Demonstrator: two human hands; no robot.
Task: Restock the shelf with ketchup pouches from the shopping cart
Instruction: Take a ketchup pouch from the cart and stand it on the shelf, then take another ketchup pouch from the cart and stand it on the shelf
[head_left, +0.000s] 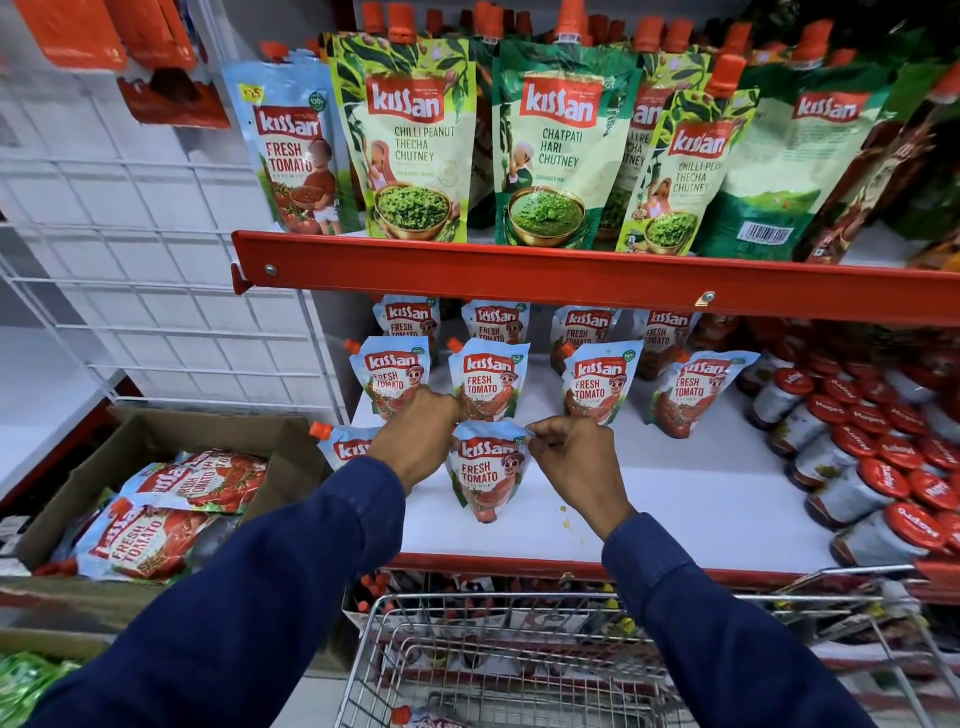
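A light-blue Kissan Fresh Tomato ketchup pouch stands upright at the front of the white middle shelf. My left hand pinches its top left corner and my right hand pinches its top right corner. Another ketchup pouch stands just left of it, partly hidden behind my left wrist. Two rows of the same pouches stand behind. The wire shopping cart is below my arms, with one pouch visible at its bottom.
A cardboard box at the left holds several ketchup pouches lying flat. Red-lidded jars crowd the shelf's right side. Green chutney pouches fill the upper shelf behind a red rail. A white wire grid covers the left wall.
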